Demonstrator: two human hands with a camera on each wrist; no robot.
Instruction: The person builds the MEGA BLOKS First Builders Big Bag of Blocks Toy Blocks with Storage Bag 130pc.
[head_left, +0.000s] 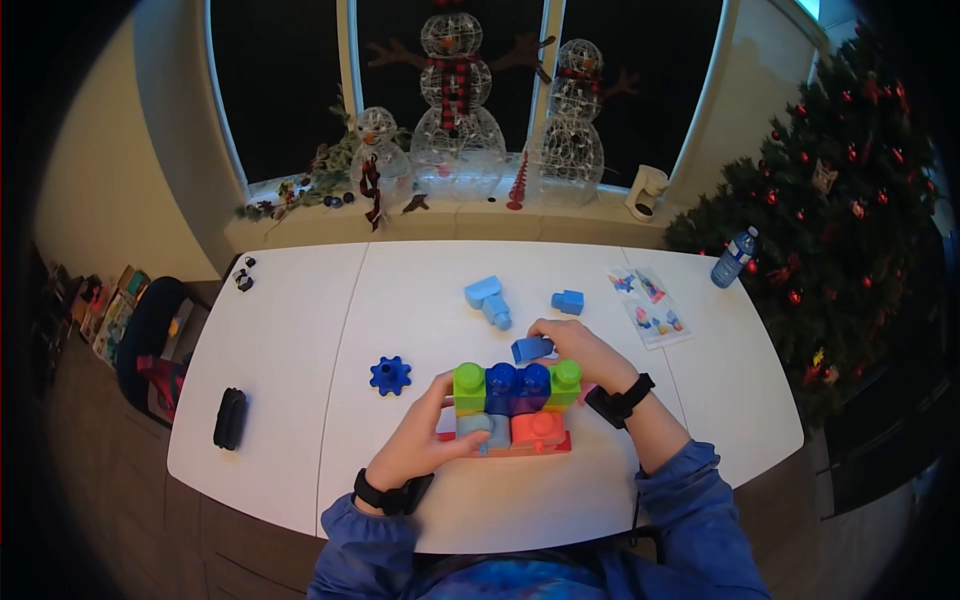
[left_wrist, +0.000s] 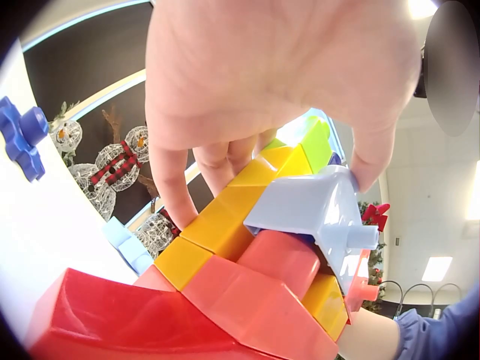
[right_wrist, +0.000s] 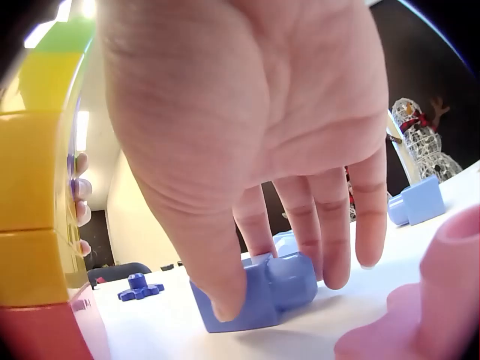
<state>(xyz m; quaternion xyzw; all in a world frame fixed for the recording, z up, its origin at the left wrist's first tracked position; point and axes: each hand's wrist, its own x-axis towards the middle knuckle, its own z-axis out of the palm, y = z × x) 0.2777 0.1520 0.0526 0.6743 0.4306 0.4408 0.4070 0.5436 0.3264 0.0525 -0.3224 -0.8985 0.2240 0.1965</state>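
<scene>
A stacked block structure stands near the table's front, with lime green blocks [head_left: 469, 388] and dark blue ones [head_left: 518, 386] on top, a grey-blue piece [left_wrist: 315, 210] and a coral piece [head_left: 538, 428] on its near side. Yellow, orange and red [left_wrist: 127, 315] blocks show in the left wrist view. My left hand [head_left: 415, 438] grips the structure's left side, thumb on the grey-blue piece. Just behind the structure, on the right, my right hand [head_left: 583, 352] pinches a blue block [right_wrist: 251, 296] between thumb and fingers, low over the table.
Light blue blocks [head_left: 485, 293] and another blue block [head_left: 568, 302] lie farther back. A dark blue gear [head_left: 390, 375] sits left. A picture sheet [head_left: 650, 307] and a bottle [head_left: 735, 257] are at the right, a black case [head_left: 230, 418] far left. A pink piece [right_wrist: 442, 292] is beside my right hand.
</scene>
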